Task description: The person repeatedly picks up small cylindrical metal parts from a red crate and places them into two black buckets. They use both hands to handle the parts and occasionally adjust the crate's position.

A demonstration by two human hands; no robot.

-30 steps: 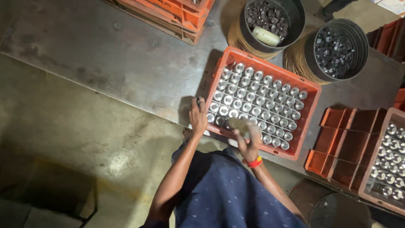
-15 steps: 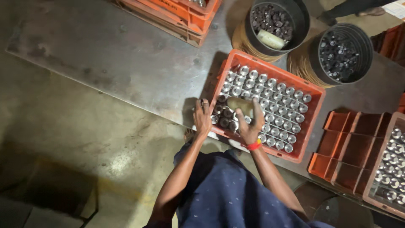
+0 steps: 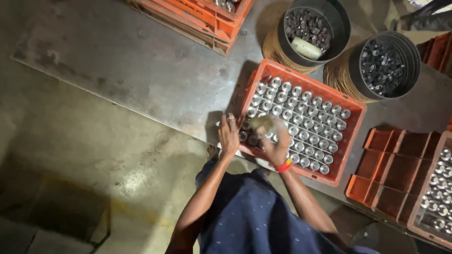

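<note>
An orange crate (image 3: 354, 109) packed with several shiny metal cylinders (image 3: 310, 113) stands on a grey metal table (image 3: 141, 70). My left hand (image 3: 229, 135) rests on the crate's near left corner, fingers curled over the rim. My right hand (image 3: 275, 143), with a red band at the wrist, is blurred over the crate's near left rows. It seems to hold a pale cloth-like wad (image 3: 262, 123), though the blur hides the grip.
Two black buckets (image 3: 310, 28) (image 3: 383, 63) of dark small parts stand behind the crate, one holding a pale scoop (image 3: 306, 48). Empty orange trays (image 3: 391, 174) and another filled crate (image 3: 438, 197) lie at right. More orange crates (image 3: 197, 14) are at the far edge. Concrete floor (image 3: 70, 164) lies left.
My right hand swung from the crate's near edge up over the rows and back toward the near left corner. My left hand stayed on the corner.
</note>
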